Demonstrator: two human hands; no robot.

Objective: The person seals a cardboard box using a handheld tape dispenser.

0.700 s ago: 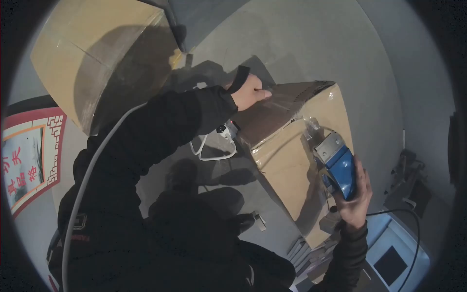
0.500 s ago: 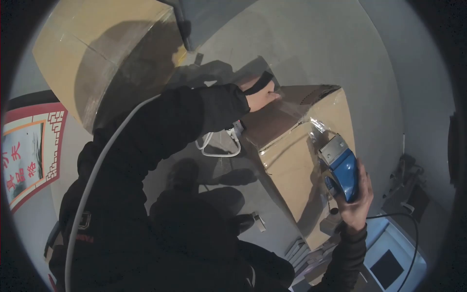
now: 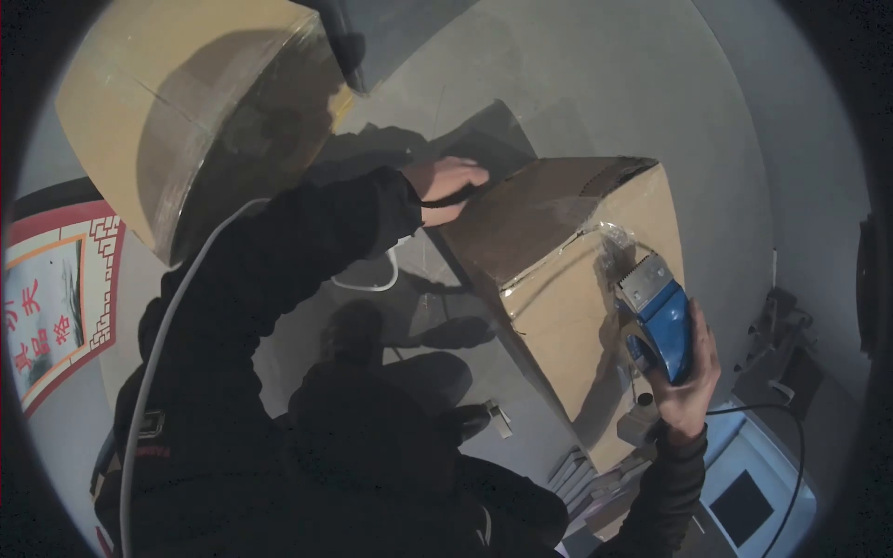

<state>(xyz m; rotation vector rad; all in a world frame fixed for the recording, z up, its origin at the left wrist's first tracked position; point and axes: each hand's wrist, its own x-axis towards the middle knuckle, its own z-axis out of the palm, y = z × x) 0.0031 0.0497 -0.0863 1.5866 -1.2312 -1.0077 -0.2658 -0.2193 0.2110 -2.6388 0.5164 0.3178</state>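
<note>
My right hand is wrapped around a blue hair clipper, its toothed metal blade pointing up and away from me. The clipper overlaps the right part of a taped cardboard box in this view. At the far left edge of that box, my left hand has its fingers bent around a thin black strip; what the strip belongs to I cannot tell. Just below the left wrist, a white cord loop hangs over the grey floor. Near the right wrist is a small grey object with a dark round end.
A bigger cardboard box stands at the upper left. A white cable runs along my left sleeve. A red-bordered sign is at left, a blue-white container at lower right, with a black cord across it. A small metal piece lies on the floor.
My left hand has moved left and slightly down with the black strip, from over the box to its edge. The clipper in my right hand has barely shifted.
</note>
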